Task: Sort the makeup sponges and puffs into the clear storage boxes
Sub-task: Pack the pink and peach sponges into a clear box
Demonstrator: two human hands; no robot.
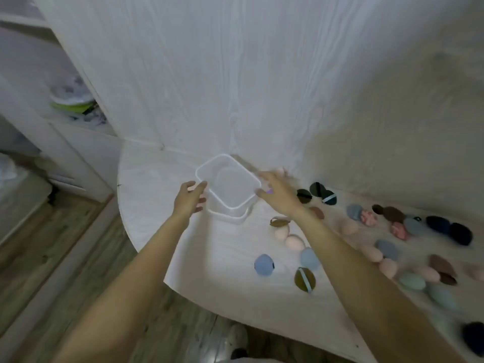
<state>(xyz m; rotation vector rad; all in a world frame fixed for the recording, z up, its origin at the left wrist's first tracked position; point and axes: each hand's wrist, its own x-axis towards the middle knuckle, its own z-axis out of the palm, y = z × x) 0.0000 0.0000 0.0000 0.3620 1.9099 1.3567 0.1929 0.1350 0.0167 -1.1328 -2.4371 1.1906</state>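
I see my left hand (189, 199) and right hand (275, 195), fingers spread, flanking the top box (227, 183): light, stiff, slick plastic, so I'd grip its rim.

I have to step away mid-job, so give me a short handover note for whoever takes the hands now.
Left hand: open, fingertips at the left rim of the top clear box.
Right hand: open, at that box's right rim.
The top clear box sits tilted on a second clear box, near the wall; it looks empty.
Sponges and puffs lie scattered over the table to the right.
Done: nothing sorted.
Left: separate the boxes and sort everything.
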